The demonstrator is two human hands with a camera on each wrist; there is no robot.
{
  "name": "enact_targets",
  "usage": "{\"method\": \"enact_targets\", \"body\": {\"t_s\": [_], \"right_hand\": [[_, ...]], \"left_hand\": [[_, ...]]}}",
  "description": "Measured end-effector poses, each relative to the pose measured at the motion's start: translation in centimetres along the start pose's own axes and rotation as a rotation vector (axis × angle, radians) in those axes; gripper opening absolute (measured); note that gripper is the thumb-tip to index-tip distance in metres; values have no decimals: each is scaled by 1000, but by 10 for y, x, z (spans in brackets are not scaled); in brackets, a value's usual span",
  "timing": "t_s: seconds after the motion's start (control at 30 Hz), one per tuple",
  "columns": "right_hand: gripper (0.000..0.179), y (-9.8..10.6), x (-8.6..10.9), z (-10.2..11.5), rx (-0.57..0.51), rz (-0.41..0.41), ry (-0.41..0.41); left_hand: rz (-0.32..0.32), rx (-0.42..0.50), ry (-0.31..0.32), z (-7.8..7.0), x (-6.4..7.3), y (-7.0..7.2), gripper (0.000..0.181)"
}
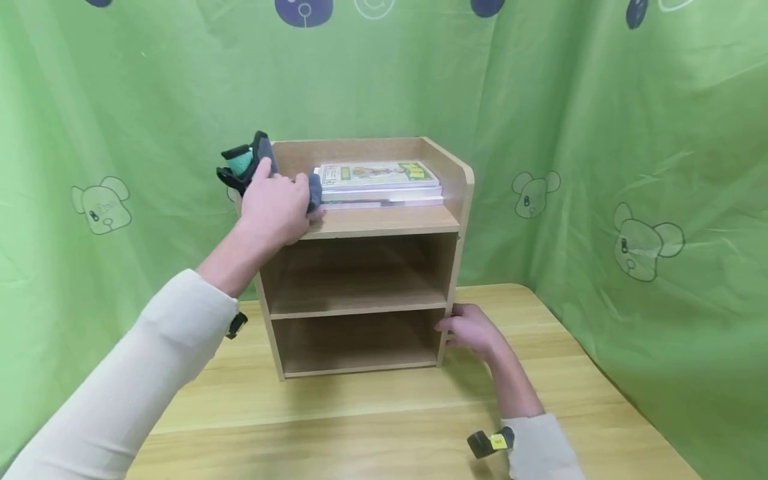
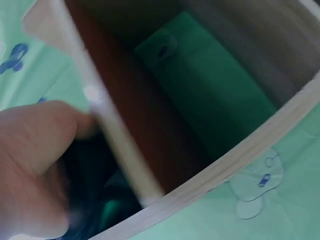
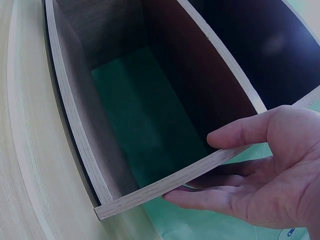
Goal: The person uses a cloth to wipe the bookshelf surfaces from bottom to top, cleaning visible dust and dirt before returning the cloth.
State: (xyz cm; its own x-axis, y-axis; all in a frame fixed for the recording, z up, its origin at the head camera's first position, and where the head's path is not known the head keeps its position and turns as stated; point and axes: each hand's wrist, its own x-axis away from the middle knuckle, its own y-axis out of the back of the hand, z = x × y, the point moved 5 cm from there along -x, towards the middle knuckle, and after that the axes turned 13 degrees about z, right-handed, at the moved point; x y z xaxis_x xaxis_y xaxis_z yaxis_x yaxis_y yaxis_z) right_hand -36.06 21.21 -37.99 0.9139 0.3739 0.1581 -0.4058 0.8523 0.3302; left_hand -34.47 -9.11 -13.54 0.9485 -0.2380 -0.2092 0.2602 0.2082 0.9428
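A small wooden shelf (image 1: 360, 309) with two open compartments and a raised-edge top stands on the table. On the left of its top, my left hand (image 1: 276, 203) grips a black and dark-grey item with a teal part (image 1: 241, 162); its exact kind cannot be told. In the left wrist view that item (image 2: 95, 175) is dark and blurred, beside the shelf's top board. Low on the right, my right hand (image 1: 474, 329) holds the shelf's side panel, thumb inside and fingers outside, as the right wrist view shows with the hand (image 3: 270, 165) around the panel edge (image 3: 175, 179).
A stack of books (image 1: 381, 180) lies on the shelf's top, right of the left hand. The wooden table (image 1: 336, 427) extends in front and to the right. Green curtains (image 1: 654, 167) with animal-face prints hang behind and at the sides.
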Motion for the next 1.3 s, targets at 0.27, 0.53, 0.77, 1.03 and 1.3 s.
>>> {"method": "enact_targets", "body": {"t_s": [0.27, 0.53, 0.77, 1.03, 1.3], "right_hand": [[58, 2, -1, -4, -19, -16, -7], [60, 2, -2, -1, -1, -12, -5], [57, 2, -3, -3, -5, -19, -6], [59, 3, -3, -4, -13, -25, -8], [59, 2, -3, -3, -9, -16, -7]], "left_hand": [[65, 156, 46, -5, -10, -14, 63], [-2, 177, -32, -9, 1, -7, 40], [-178, 32, 31, -10, 21, 3, 34], [-190, 247, 193, 26, 38, 25, 107], [-71, 323, 233, 36, 40, 19, 121]]}}
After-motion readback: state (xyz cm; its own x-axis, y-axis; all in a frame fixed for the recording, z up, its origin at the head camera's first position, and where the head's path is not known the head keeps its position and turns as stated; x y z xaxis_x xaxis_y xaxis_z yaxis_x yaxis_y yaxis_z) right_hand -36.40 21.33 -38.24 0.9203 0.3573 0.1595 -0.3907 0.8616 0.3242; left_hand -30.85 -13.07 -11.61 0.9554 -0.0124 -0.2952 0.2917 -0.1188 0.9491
